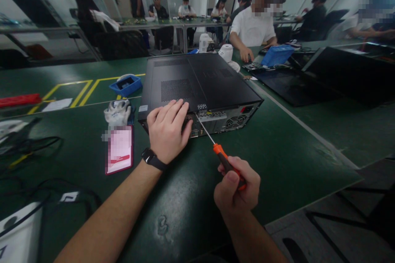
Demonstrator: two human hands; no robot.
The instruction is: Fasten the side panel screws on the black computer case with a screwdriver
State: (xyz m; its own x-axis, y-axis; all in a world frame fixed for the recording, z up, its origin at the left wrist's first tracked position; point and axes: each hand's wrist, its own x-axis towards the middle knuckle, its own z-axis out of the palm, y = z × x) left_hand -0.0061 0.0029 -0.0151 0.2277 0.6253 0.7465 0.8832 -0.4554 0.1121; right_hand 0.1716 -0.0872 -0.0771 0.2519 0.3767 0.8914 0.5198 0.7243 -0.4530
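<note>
A black computer case [197,74] lies flat on the green table, its rear panel with ports and a round fan grille facing me. My left hand [169,129], with a black watch on the wrist, rests on the near left edge of the case, fingers spread over the top and thumb at the rear panel. In my right hand [237,183] is an orange and black screwdriver [222,157]. Its thin shaft points up and left, and the tip meets the rear edge of the case just right of my left hand. What lies under the tip is too small to tell.
Left of the case are a blue tray [126,86], whitish gloves [117,111] and a pink-edged phone [119,150]. Black cables [40,139] lie farther left. Across the table a person in white [254,28] works beside a blue box [277,56] and dark panels.
</note>
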